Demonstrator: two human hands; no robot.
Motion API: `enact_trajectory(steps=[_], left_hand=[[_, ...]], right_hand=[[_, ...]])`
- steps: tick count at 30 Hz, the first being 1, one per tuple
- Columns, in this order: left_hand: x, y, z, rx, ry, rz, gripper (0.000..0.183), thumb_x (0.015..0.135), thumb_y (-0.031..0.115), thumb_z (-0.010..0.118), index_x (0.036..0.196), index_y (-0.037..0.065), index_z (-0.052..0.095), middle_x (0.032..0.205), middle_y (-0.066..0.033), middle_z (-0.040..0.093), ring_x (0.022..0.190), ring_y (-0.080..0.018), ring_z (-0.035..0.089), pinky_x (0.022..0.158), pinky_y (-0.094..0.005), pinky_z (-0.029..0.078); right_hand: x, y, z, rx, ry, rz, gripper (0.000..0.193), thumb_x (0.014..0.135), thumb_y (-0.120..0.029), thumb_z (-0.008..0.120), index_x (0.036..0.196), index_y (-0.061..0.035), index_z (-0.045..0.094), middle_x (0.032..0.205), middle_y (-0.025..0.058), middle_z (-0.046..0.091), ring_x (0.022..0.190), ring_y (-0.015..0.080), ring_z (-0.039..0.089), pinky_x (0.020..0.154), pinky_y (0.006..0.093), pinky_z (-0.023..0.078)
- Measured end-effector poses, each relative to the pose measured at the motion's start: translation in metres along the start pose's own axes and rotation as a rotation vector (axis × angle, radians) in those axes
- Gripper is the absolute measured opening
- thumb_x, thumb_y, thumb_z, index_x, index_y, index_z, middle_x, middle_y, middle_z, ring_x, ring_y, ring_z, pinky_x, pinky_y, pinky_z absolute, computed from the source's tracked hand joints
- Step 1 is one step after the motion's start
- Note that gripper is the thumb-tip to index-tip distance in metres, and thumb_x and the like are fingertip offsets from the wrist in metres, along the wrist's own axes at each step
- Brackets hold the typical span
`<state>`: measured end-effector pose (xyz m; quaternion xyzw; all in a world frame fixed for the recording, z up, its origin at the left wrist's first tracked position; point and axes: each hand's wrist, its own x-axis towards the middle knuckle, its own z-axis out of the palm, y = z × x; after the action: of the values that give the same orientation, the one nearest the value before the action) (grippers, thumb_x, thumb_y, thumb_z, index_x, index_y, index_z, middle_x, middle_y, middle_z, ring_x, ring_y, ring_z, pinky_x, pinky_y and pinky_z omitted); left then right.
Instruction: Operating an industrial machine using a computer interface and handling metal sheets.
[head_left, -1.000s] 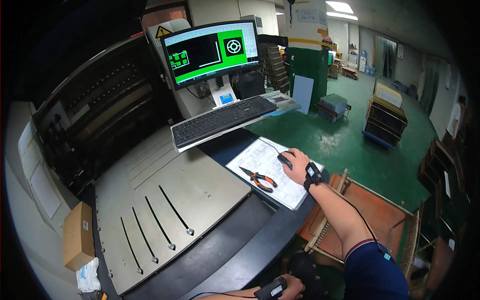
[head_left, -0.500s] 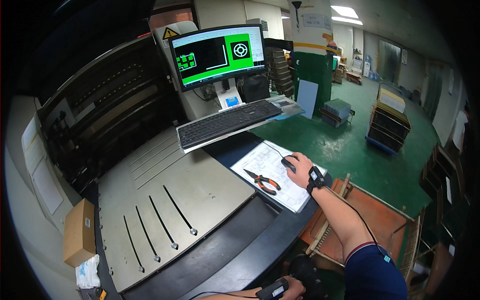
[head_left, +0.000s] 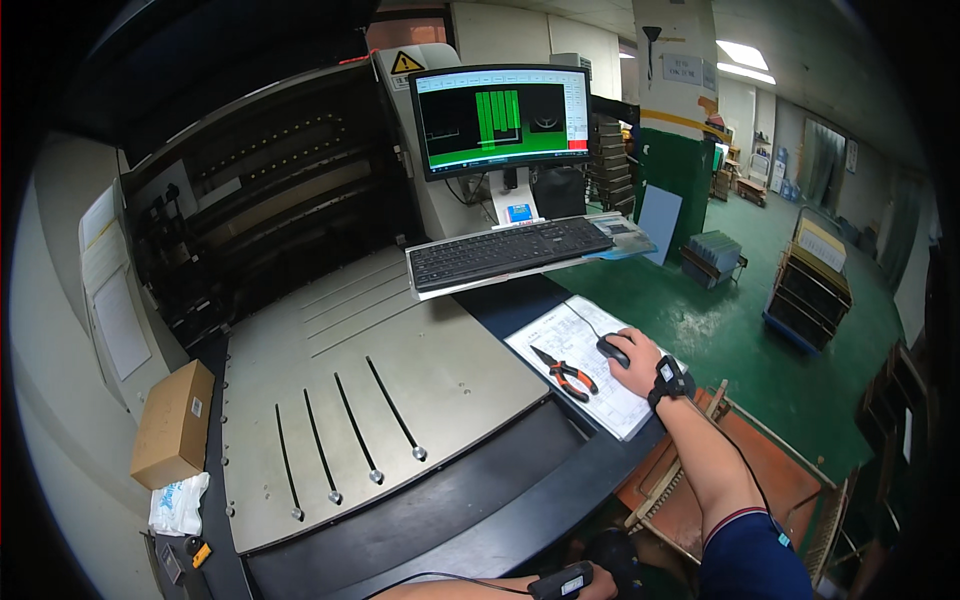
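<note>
The big machine [head_left: 300, 250] filled the left of the view, its dark open bay set above a flat bed of brushed grey metal [head_left: 350, 400] cut by four long slots, each ending in a small round stud. Above it a flat monitor [head_left: 503, 118] showed green bars on black, and a black keyboard [head_left: 510, 250] sat on a tilted tray just below.

The step in hand looked like working the machine's screen by pointer. The right hand [head_left: 638, 362] lay cupped over a dark, rounded mouse [head_left: 612, 350], its grip closed loosely on it, a black band at the wrist. The mouse rested on a white printed sheet [head_left: 590, 375] on the dark surface [head_left: 520, 480], near its right edge. Any further move would likely call for small, light slides of the mouse, with eyes kept on the screen.

Just left of the mouse, apart from it, lay pliers [head_left: 565, 373] with orange-and-black handles. At the far left stood a plain cardboard box [head_left: 172, 422] beside a crumpled white packet [head_left: 178, 503].

The left hand [head_left: 590, 583] barely showed at the lower edge, also banded; I could not tell its grip.
</note>
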<state>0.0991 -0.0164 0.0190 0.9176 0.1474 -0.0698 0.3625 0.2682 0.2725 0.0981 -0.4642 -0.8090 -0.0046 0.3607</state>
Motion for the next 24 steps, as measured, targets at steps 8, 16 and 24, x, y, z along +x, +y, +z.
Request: enact_trajectory(steps=[8, 16, 24], left_hand=[[0.005, 0.018, -0.019, 0.171, -0.143, -0.053, 0.028, 0.087, 0.033, 0.057, 0.091, 0.010, 0.073, 0.081, -0.0140, 0.070, 0.075, -0.0337, 0.068, 0.067, -0.0448, 0.055], [0.002, -0.007, 0.011, -0.014, 0.078, 0.018, 0.021, 0.081, 0.024, 0.060, 0.079, 0.004, 0.067, 0.072, -0.0192, 0.065, 0.078, -0.0381, 0.067, 0.073, -0.0437, 0.054], [0.008, 0.014, -0.011, 0.068, -0.041, -0.025, 0.025, 0.085, 0.029, 0.058, 0.084, 0.007, 0.070, 0.075, -0.0163, 0.067, 0.076, -0.0354, 0.068, 0.068, -0.0440, 0.054]], right_hand=[[-0.001, 0.006, 0.001, 0.014, -0.007, -0.012, 0.041, 0.074, -0.018, 0.070, 0.114, -0.0110, 0.066, 0.116, 0.0131, 0.058, 0.106, 0.0332, 0.059, 0.092, 0.0408, 0.048], [0.001, 0.005, 0.002, 0.042, -0.019, -0.020, 0.040, 0.074, -0.018, 0.070, 0.114, -0.0105, 0.066, 0.116, 0.0130, 0.058, 0.105, 0.0329, 0.059, 0.092, 0.0402, 0.049], [-0.005, 0.012, -0.004, 0.021, -0.012, 0.003, 0.040, 0.075, -0.018, 0.069, 0.114, -0.0106, 0.066, 0.116, 0.0129, 0.058, 0.104, 0.0330, 0.059, 0.091, 0.0407, 0.049]])
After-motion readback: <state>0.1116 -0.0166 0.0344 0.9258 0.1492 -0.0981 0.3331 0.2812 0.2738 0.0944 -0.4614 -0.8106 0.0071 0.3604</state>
